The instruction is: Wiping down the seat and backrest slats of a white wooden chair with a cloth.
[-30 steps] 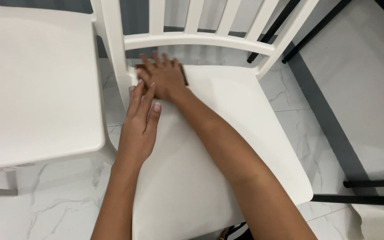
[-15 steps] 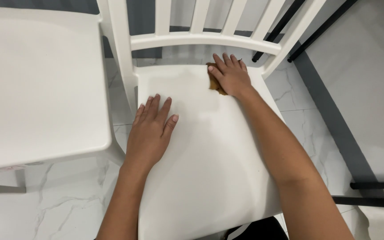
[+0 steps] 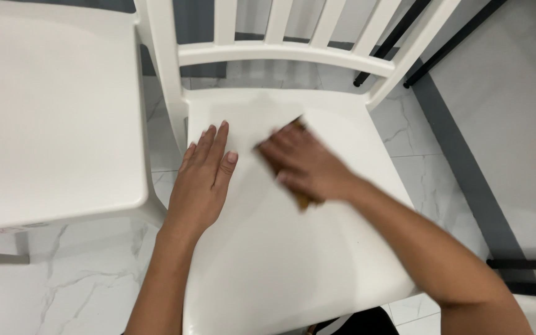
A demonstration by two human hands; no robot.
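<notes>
A white slatted-back chair stands below me. My left hand lies flat on the left side of its seat, fingers together, holding nothing. My right hand is blurred with motion in the middle of the seat, pressing down on a small brown cloth. Only the cloth's edges show, above the fingers and under the palm.
A second white seat stands close on the left. The floor is white marble-look tile with a dark grey strip at the right. Black thin legs lean at the upper right, and black bars sit low right.
My right hand with the cloth has swept from the back right of the seat toward the middle and nearer to me. The left hand has stayed flat in place.
</notes>
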